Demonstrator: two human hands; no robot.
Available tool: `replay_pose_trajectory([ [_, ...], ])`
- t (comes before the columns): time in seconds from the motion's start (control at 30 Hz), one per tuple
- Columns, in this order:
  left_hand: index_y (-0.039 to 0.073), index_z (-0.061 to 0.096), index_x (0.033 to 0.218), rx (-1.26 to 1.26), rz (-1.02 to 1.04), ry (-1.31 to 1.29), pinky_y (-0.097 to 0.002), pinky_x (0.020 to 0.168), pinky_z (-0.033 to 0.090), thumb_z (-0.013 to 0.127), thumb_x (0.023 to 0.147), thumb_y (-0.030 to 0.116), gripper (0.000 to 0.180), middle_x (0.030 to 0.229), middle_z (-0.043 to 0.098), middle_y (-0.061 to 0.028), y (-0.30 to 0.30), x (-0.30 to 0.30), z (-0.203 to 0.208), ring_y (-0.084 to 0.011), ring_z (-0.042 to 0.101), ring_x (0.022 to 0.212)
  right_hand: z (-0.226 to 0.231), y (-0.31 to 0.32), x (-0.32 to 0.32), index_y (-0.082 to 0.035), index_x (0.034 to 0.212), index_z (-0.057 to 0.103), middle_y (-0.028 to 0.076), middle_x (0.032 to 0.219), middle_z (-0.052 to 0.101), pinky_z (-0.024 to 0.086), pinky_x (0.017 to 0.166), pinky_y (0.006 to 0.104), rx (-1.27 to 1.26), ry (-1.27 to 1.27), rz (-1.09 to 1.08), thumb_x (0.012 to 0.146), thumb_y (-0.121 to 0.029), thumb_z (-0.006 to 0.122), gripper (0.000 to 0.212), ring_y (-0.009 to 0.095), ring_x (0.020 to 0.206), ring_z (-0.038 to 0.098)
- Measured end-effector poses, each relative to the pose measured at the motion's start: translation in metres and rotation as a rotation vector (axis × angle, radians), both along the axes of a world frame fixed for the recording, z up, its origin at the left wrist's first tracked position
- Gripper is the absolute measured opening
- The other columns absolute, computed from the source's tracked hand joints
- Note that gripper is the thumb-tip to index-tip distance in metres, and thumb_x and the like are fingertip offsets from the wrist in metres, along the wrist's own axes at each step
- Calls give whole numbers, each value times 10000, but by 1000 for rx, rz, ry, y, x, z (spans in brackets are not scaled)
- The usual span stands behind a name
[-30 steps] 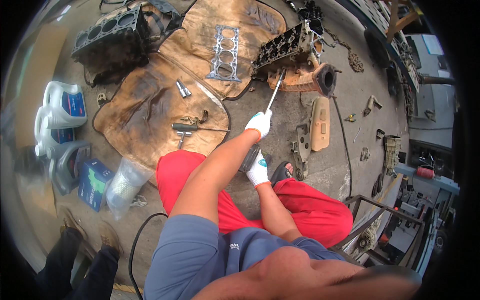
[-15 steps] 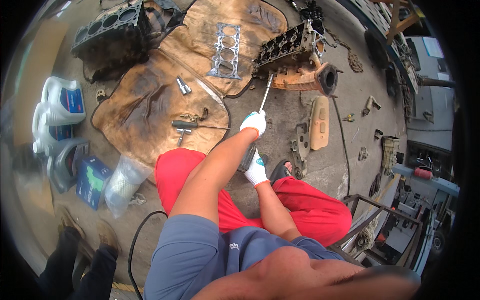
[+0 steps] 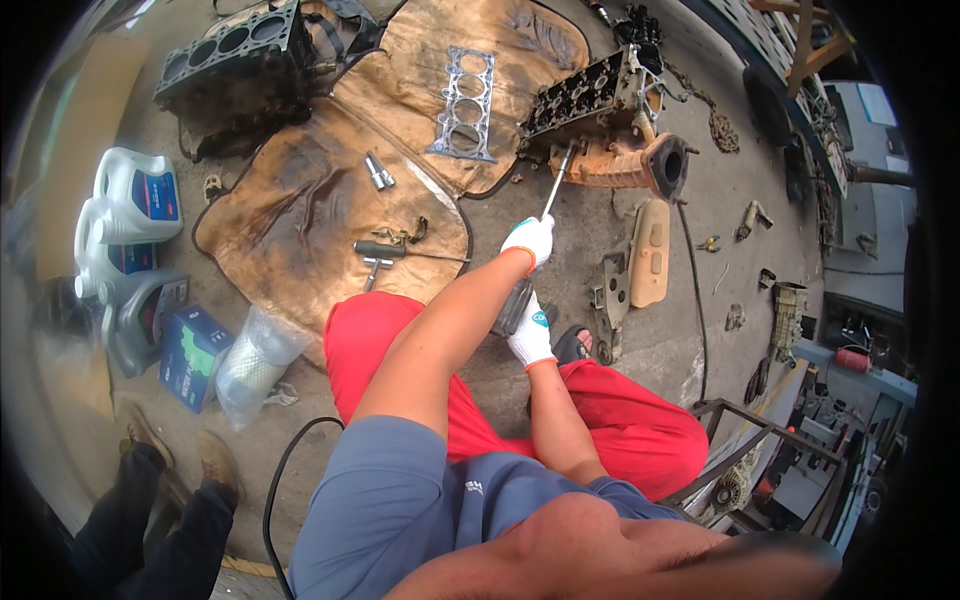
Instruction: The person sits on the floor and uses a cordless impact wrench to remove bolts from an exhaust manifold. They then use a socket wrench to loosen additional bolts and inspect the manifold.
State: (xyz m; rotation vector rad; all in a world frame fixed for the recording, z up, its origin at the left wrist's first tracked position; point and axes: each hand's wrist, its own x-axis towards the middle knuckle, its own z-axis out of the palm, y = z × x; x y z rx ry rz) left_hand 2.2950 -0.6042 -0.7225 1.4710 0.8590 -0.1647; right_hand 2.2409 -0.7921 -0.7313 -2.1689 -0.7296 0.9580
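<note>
Both my hands wear white gloves with orange cuffs. My left hand (image 3: 529, 242) is closed around the front end of a power wrench, at the base of its long metal extension bar (image 3: 558, 186). Lower down, my right hand (image 3: 531, 336) grips the rear of the dark wrench body (image 3: 512, 307), partly hidden by my left forearm. The bar's far end meets the rusty exhaust manifold (image 3: 625, 165), where it joins the cylinder head (image 3: 585, 100). Whether a socket sits on a fastener there is too small to tell.
A brown mat (image 3: 290, 215) carries a head gasket (image 3: 467, 105), sockets (image 3: 379, 172) and a T-handle tool (image 3: 380, 250). An engine block (image 3: 235, 75) stands far left. Jugs (image 3: 138, 200) and a blue box (image 3: 192, 355) are left. A heat shield (image 3: 650, 253) lies right. Another person's shoes (image 3: 218, 465) show lower left.
The whole view has shifted slightly, so everything appears a little further right. Both hands keep their hold on the power wrench, and its bar still reaches the manifold.
</note>
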Motion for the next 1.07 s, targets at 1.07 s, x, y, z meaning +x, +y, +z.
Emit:
replay_pose_trajectory([
  [1.07, -63, 666, 1212, 58, 99, -2, -508, 1044, 471, 353, 1087, 570, 717, 1240, 665, -348, -10, -2, -29, -495, 609, 1223, -7, -2, -3, -59, 1192, 666, 225, 1149, 738, 563, 901, 448, -129, -362, 122, 884, -244, 743, 368, 403, 1089, 705],
])
